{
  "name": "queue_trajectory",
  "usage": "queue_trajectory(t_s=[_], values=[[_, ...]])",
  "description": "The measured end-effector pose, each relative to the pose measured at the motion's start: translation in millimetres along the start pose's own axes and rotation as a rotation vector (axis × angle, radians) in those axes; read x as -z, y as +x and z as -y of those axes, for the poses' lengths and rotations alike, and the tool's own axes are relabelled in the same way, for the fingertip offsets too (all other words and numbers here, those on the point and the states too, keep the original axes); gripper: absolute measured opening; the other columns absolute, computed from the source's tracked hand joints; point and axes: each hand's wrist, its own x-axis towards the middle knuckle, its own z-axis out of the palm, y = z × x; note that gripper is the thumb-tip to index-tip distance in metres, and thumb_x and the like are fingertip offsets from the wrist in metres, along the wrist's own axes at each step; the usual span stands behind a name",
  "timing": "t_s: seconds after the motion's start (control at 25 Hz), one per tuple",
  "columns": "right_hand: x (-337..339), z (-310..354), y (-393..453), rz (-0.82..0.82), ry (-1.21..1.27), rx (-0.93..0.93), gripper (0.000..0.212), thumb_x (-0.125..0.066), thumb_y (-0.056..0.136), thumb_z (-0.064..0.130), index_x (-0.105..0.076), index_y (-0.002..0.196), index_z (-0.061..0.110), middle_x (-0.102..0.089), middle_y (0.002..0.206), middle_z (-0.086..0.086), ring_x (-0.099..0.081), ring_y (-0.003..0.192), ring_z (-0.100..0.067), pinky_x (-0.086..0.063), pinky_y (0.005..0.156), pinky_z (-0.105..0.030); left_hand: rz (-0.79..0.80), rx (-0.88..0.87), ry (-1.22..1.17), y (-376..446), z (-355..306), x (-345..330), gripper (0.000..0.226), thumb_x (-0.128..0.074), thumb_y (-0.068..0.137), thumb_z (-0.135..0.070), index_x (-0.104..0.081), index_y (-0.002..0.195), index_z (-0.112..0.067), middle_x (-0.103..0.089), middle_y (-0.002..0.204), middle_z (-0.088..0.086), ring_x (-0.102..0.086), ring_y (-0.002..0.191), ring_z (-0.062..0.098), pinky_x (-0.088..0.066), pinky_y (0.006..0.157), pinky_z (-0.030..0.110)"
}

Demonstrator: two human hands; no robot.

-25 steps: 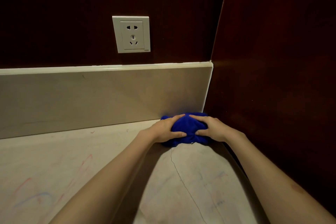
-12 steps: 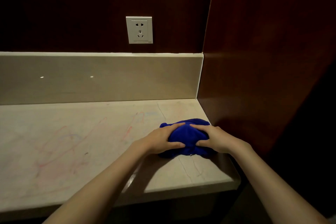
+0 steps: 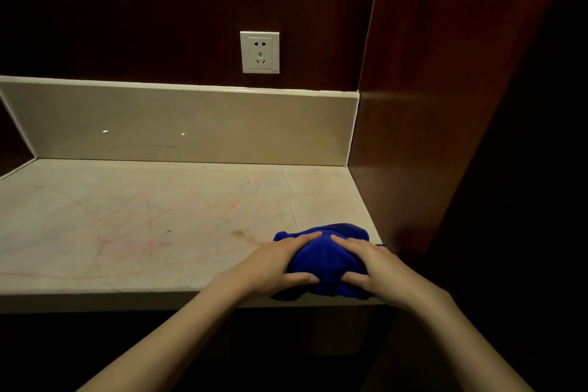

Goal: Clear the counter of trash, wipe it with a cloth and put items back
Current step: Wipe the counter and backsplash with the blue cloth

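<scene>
Cloth (image 3: 324, 259): deep blue, soft napped fabric, matt, bunched into folds.

Table (image 3: 159, 216): pale stone-like slab, smooth, low sheen; thin dark crack runs from the back edge toward the cloth; faint red and blue scribble marks over the surface; small brownish smear near the cloth.

Backsplash (image 3: 191, 124): beige polished panel, glossy, two small light reflections on it; white bead along its top edge.

Wall panels (image 3: 429, 105): dark reddish-brown wood look, smooth, semi-gloss with soft reflection on the right side.

Socket plate (image 3: 260, 52): white plastic, smooth, slight shine.
</scene>
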Motion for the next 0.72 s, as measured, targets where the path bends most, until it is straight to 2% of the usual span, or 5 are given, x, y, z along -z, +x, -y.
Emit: queue_trajectory(t_s=[0.28, 0.6, 0.72], values=[[3, 1, 42, -0.013, 0.049, -0.048, 0.068, -0.056, 0.094, 0.021, -0.02, 0.151, 0.031, -0.032, 0.153, 0.003, -0.033, 0.138, -0.017, -0.028, 0.113, -0.036, 0.022, 0.019, -0.014, 33, 32, 16, 0.073, -0.059, 0.089, -0.049, -0.018, 0.149, -0.04, -0.053, 0.139, -0.004, -0.053, 0.119, 0.014, -0.041, 0.101, 0.027], [24, -6, 144, -0.015, 0.105, -0.148, 0.064, -0.056, 0.094, 0.016, -0.026, 0.149, 0.028, -0.044, 0.145, -0.002, -0.045, 0.126, -0.021, -0.038, 0.104, -0.032, 0.007, 0.064, -0.022, 109, 93, 53, 0.07, -0.06, 0.091, -0.044, -0.022, 0.149, -0.036, -0.057, 0.134, 0.001, -0.055, 0.116, 0.02, -0.04, 0.094, 0.023], [32, -16, 179, -0.009, 0.107, -0.188, 0.065, -0.058, 0.093, 0.017, -0.027, 0.149, 0.03, -0.047, 0.142, -0.002, -0.049, 0.122, -0.021, -0.041, 0.103, -0.033, 0.011, 0.063, -0.017, 142, 113, 65, 0.07, -0.059, 0.091, -0.044, -0.022, 0.149, -0.036, -0.056, 0.135, 0.002, -0.055, 0.117, 0.022, -0.041, 0.097, 0.027]])
